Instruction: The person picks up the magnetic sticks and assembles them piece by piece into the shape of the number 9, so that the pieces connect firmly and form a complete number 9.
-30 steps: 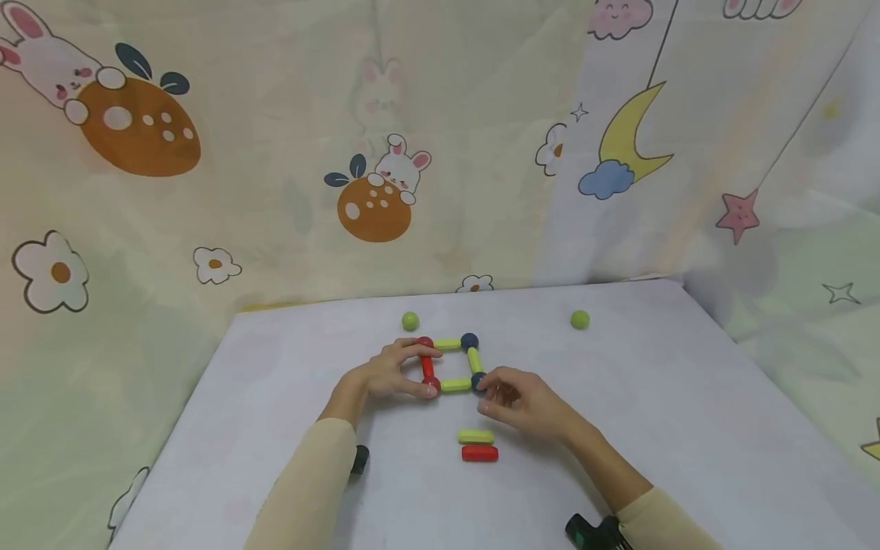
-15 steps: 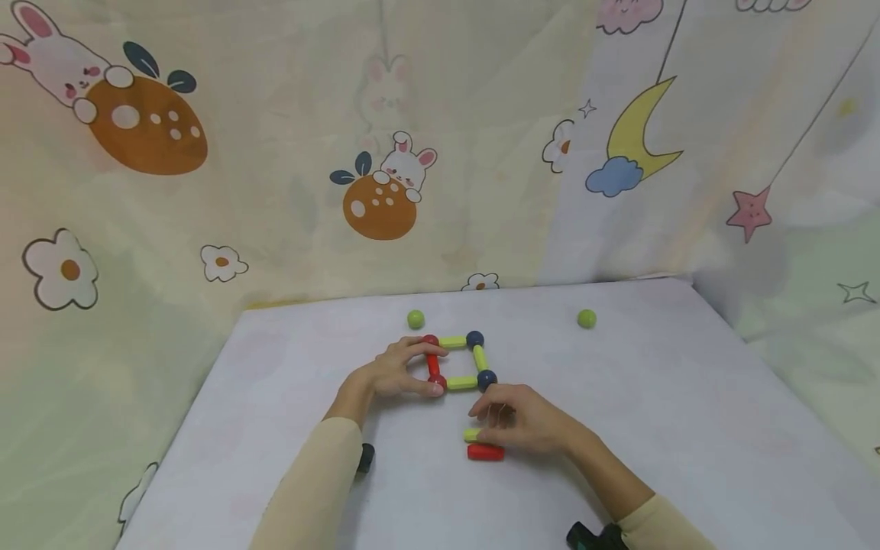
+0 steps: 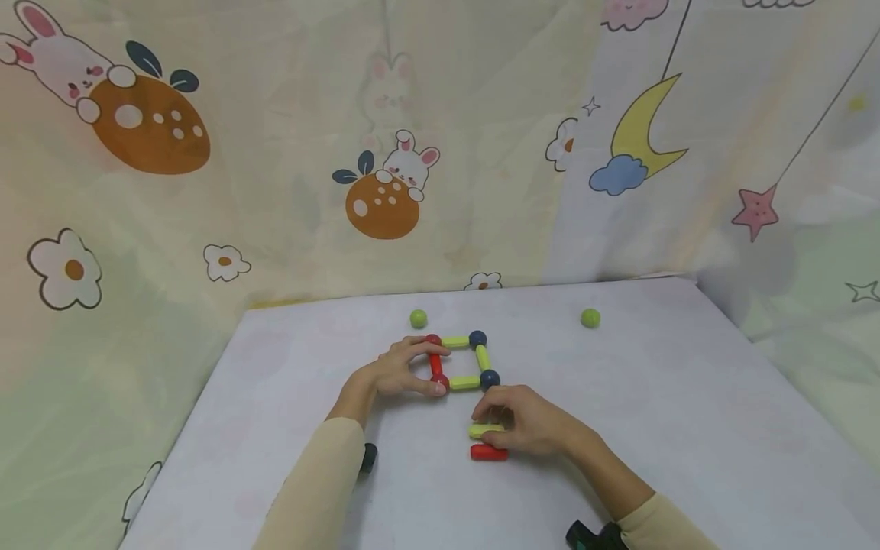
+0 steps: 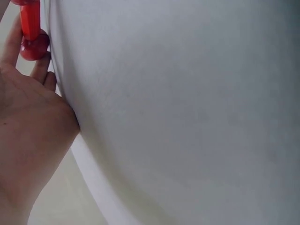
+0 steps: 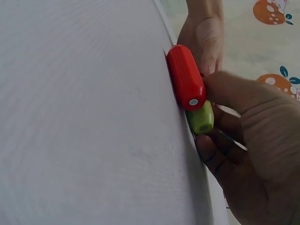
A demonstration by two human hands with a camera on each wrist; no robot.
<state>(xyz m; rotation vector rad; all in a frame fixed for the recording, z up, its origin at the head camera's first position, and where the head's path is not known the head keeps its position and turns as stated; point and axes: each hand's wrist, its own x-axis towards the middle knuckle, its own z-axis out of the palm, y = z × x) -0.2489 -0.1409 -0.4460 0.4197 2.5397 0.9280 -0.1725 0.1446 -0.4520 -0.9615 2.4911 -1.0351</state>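
Observation:
In the head view a square of magnetic rods and balls lies on the white table. Its left side is a red rod between two red balls; yellow-green rods and two dark blue balls form the rest. My left hand holds that red side, thumb at the near red ball, fingers by the far one. Below the square, my right hand pinches a loose yellow-green magnetic rod between thumb and fingers. A loose red magnetic rod lies alongside it, nearer to me.
Two green balls lie farther back: one green ball behind the square, another green ball to the right. A patterned cloth hangs behind the table's far edge. Dark wrist gear shows by the right sleeve.
My right hand has moved from the square's near blue ball down towards me to the loose yellow-green rod and now pinches it. My left hand stays at the red side.

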